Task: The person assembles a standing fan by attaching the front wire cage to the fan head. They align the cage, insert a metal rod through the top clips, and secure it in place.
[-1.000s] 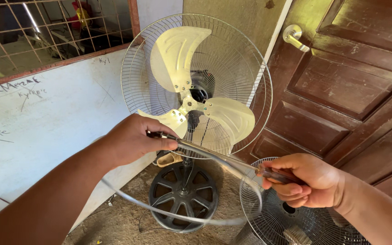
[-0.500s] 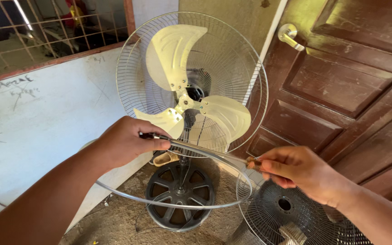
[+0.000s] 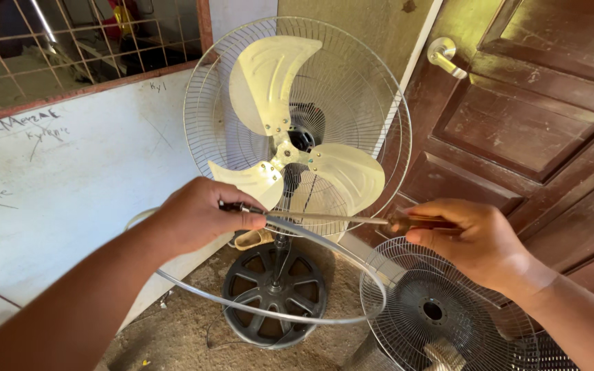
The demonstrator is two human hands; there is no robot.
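My left hand [image 3: 204,214] grips a thin metal guard ring [image 3: 276,316] at its clamp end, holding the hoop out in front of a standing fan. My right hand [image 3: 472,240] is closed on the dark reddish handle of a screwdriver [image 3: 352,220]; its long shaft runs left and its tip meets the ring's clamp by my left fingers. Behind them stands the fan [image 3: 297,130] with three pale metal blades and only its rear wire guard on.
The fan's round black base [image 3: 276,295] rests on a dirt floor. A loose wire fan guard [image 3: 441,309] lies at lower right. A brown panelled door [image 3: 531,117] with a metal handle is on the right, a white wall [image 3: 70,178] on the left.
My right hand has risen and shifted its hold on the screwdriver, levelling the shaft toward the ring's clamp. My left hand and the ring have stayed nearly in place.
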